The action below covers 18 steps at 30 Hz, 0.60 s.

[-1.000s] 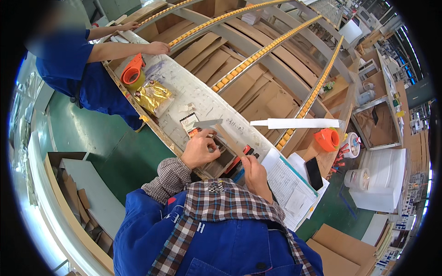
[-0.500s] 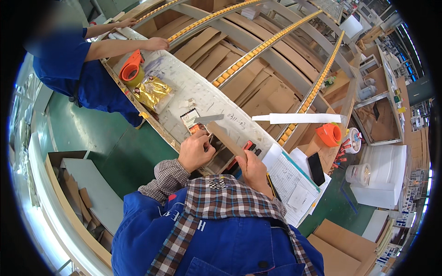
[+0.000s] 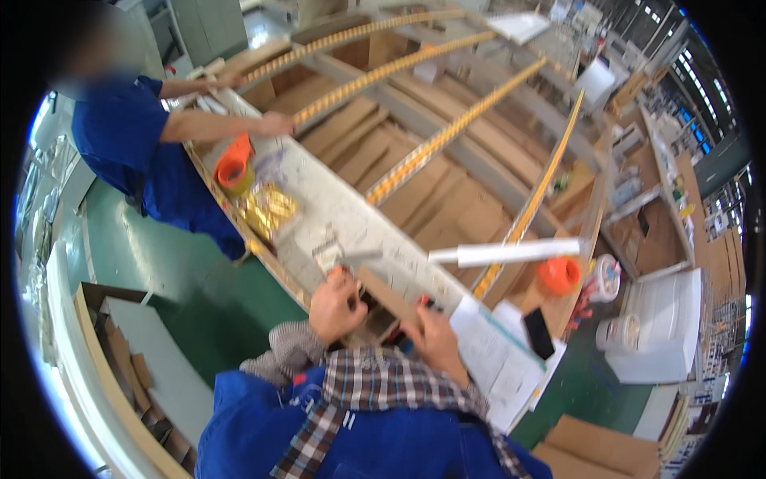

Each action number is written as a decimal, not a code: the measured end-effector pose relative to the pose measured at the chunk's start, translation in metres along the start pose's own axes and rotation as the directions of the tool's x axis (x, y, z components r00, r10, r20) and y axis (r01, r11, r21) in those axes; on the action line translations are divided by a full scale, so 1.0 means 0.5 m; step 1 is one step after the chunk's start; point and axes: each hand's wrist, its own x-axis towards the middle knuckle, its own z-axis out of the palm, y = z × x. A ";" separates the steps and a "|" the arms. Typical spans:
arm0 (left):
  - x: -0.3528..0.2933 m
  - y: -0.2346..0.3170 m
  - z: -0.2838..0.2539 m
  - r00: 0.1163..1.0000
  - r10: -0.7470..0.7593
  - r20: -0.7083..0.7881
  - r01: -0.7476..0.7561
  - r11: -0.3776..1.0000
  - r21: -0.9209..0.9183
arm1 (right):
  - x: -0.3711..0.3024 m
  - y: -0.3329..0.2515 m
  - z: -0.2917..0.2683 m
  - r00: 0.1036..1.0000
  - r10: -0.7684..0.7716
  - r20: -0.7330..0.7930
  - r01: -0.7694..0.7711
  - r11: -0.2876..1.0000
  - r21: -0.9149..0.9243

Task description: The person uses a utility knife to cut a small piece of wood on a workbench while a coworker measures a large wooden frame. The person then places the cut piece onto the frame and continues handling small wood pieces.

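My right hand (image 3: 435,342) grips the lower end of a narrow brown board strip (image 3: 391,295), thumb on its face. At the strip's upper left end, my left hand (image 3: 335,310) is closed with thumb and fingertips together; blur hides what is between them. Just beyond the left hand lie a small printed packet (image 3: 327,254) and a flat grey strip (image 3: 363,257) on the white worktop (image 3: 323,180). Beneath the board strip is an open compartment, its contents mostly hidden. Red-and-black handles (image 3: 429,302) show beside the right hand.
A co-worker's hands (image 3: 275,124) rest on the frame at far left. Nearby are an orange tape dispenser (image 3: 233,164) and a gold foil bag (image 3: 270,211). To the right are papers (image 3: 499,351), a phone (image 3: 538,334), a white strip (image 3: 511,252), another orange dispenser (image 3: 560,275) and roller rails (image 3: 447,144).
The whole view has shifted and blurred, with the bench lower in the picture. Both my hands keep nearly the same pose around the board strip.
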 end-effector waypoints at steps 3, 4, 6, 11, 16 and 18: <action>0.004 0.005 0.000 0.999 0.040 -0.004 -0.040 0.999 0.028 | -0.003 0.017 0.002 0.998 -0.035 -0.058 0.036 0.999 0.019; 0.004 0.003 0.002 0.999 0.048 0.017 -0.049 0.997 0.058 | -0.002 0.007 -0.012 0.995 0.080 0.060 -0.079 0.997 -0.012; -0.009 0.012 -0.002 0.998 0.032 0.051 -0.038 0.992 0.122 | -0.008 0.000 -0.015 0.992 0.100 0.070 -0.100 0.995 -0.009; -0.030 0.007 -0.014 0.995 0.059 0.085 -0.078 0.969 0.234 | 0.001 0.005 -0.007 0.997 0.067 0.029 -0.067 0.998 0.021; -0.038 -0.004 -0.012 0.997 0.002 0.074 -0.019 0.972 0.235 | 0.000 -0.005 -0.013 0.984 0.131 0.117 -0.138 0.989 0.058; -0.038 -0.002 -0.010 0.998 0.023 0.061 -0.036 0.974 0.222 | 0.002 -0.008 -0.013 0.994 0.066 0.091 -0.076 0.990 0.117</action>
